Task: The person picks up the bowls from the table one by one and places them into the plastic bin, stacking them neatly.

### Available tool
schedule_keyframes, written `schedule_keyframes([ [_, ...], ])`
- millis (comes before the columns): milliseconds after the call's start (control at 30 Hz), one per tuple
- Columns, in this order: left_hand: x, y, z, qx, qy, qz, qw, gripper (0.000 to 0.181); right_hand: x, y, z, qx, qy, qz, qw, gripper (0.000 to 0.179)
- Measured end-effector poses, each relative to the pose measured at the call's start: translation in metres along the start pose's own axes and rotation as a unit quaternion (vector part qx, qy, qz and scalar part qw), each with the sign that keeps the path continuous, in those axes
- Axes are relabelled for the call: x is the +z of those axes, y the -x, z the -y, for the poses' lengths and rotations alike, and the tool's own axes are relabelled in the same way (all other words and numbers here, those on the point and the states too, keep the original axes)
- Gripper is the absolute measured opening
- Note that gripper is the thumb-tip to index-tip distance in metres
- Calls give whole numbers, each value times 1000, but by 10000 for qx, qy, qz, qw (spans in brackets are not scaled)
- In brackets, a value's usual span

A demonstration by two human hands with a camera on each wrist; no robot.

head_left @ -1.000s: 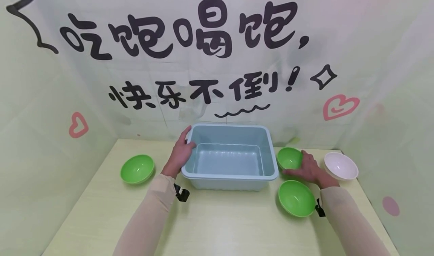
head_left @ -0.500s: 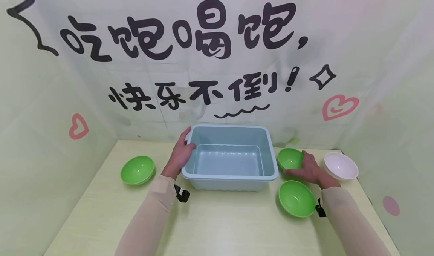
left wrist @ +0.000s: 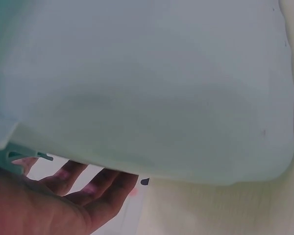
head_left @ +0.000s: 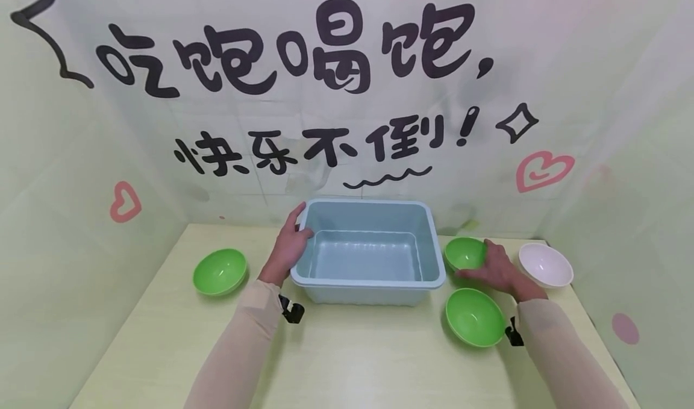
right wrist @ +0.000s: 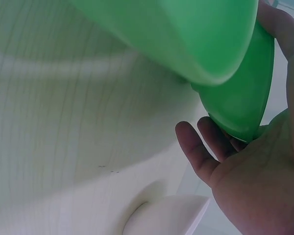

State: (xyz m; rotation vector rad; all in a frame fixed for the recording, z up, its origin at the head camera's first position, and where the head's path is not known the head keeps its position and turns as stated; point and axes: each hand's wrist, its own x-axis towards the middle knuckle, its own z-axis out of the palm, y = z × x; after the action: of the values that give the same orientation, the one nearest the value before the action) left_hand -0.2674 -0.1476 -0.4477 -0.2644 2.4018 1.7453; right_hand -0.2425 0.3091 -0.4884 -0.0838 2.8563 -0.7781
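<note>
Pale blue, the basin (head_left: 365, 284) rests on the table (head_left: 368, 361), its left rim gripped by the left hand (head_left: 288, 247), thumb over the edge; the left wrist view adds several outer fingers (left wrist: 110, 200), hidden in the head view. Just right of the basin, the right hand (head_left: 497, 269) is partly spread, thumb and fingers about the rear green bowl (head_left: 464, 253), seemingly gripping it, though fingertip contact is partly hidden. The right wrist view alone shows two fingertips (right wrist: 185, 131) beside its outer wall.
</note>
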Motion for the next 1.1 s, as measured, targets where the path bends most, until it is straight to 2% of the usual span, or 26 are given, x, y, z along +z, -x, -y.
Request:
schedule_keyframes([
  [333,3,-3,1,9,162,9,9999,73,-11,4,-1,50,-153,-103,9998,124],
  [533,3,-2,1,-34,141,-8,9999,73,-14,6,1,-109,-140,-317,9993,121],
  [900,-1,-1,2,-80,158,9,9998,74,-18,7,14,-86,-399,-330,9986,120],
  [1100,1,-1,0,-48,243,25,9997,74,-26,7,20,-140,-537,-561,9969,117],
])
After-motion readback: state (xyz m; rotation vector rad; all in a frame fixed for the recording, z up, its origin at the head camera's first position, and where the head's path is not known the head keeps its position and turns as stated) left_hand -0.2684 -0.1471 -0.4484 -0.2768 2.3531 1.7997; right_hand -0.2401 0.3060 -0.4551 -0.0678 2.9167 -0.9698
